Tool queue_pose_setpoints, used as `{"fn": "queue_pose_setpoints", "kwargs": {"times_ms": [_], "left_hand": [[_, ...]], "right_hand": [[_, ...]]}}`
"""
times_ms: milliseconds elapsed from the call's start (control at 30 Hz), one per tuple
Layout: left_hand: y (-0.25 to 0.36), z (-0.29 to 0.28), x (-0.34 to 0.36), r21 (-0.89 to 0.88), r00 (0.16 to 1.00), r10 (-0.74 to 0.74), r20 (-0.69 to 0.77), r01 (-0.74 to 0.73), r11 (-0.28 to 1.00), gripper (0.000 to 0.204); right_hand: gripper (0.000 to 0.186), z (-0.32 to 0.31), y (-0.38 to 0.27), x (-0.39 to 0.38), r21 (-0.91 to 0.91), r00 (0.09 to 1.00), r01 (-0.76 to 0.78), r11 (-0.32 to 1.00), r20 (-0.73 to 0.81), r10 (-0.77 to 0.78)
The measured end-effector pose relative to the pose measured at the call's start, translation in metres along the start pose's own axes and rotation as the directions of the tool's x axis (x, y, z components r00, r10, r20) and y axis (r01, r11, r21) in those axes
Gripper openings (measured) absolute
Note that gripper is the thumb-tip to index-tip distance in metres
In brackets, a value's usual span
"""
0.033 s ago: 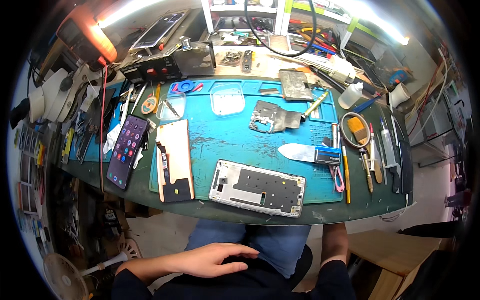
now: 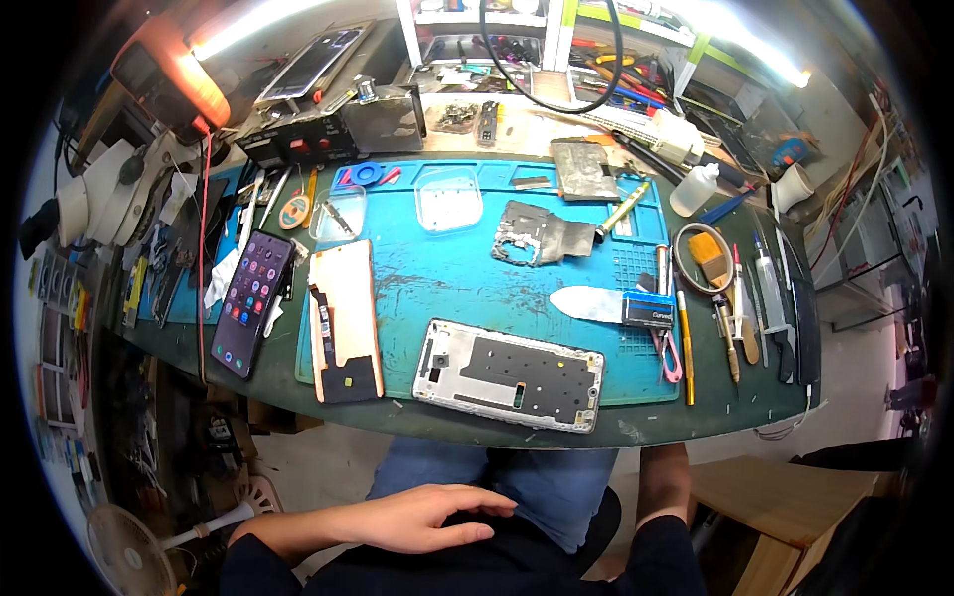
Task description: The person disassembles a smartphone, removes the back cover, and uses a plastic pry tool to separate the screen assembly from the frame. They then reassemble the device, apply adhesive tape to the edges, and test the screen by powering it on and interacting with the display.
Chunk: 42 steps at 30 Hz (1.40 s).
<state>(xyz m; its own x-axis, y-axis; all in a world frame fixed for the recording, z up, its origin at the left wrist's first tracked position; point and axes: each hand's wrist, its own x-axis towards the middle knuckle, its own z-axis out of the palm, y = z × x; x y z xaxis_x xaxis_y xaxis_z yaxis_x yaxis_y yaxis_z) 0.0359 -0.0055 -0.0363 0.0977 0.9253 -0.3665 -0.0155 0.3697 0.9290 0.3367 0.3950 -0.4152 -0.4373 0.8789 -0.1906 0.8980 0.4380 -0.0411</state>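
Observation:
My left hand [image 2: 432, 519] rests over my lap, palm down, fingers stretched out and holding nothing. My right forearm [image 2: 664, 489] passes under the table's front edge, which hides the hand. On the table in front of me lies a phone frame [image 2: 452, 360], silver-white with a black patterned area. To its left is a peach-coloured phone-shaped panel [image 2: 345, 298] with a black lower part and a dark flex strip. Further left, a smartphone [image 2: 252, 303] lies with its screen lit. Neither hand touches any of these.
A blue work mat [image 2: 427, 283] bears a grey metal plate [image 2: 532, 233], two clear plastic trays [image 2: 449, 202] and a pointed metal blade [image 2: 586, 302]. Syringes, a brush [image 2: 708, 254] and a tape ring stand right. An orange meter [image 2: 171, 84] and a fan [image 2: 129, 551] are left.
The whole view has shifted very slightly. Neither my hands nor the things on the table have visibly moved.

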Motion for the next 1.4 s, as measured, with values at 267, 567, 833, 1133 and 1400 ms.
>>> {"fn": "queue_pose_setpoints", "kwargs": {"times_ms": [267,567,833,1133,1400], "left_hand": [[0.017,-0.003,-0.008,0.152,0.995,0.078,0.057,-0.086,0.985,0.051],[0.095,-0.054,-0.029,0.415,0.810,0.264,-0.523,-0.028,0.909,0.036],[0.093,-0.076,0.011,0.837,0.747,0.516,-0.420,0.099,0.538,0.048],[0.084,-0.071,0.040,0.933,0.839,0.501,-0.212,0.021,0.359,0.075],[0.078,-0.070,0.050,0.940,0.833,0.520,-0.187,-0.001,0.340,0.074]], "right_hand": [[0.021,-0.007,0.007,0.015,-0.019,1.000,0.008,1.000,0.010,-0.008],[0.021,0.000,0.005,0.032,-0.067,1.000,0.015,0.998,0.026,-0.013],[0.021,-0.008,-0.005,0.033,-0.094,0.989,0.127,0.987,-0.069,-0.134],[0.032,-0.201,-0.059,-0.147,0.378,0.680,0.727,0.573,-0.513,-0.524],[0.032,-0.380,-0.192,-0.138,0.430,0.497,0.862,0.267,-0.617,-0.610]]}}
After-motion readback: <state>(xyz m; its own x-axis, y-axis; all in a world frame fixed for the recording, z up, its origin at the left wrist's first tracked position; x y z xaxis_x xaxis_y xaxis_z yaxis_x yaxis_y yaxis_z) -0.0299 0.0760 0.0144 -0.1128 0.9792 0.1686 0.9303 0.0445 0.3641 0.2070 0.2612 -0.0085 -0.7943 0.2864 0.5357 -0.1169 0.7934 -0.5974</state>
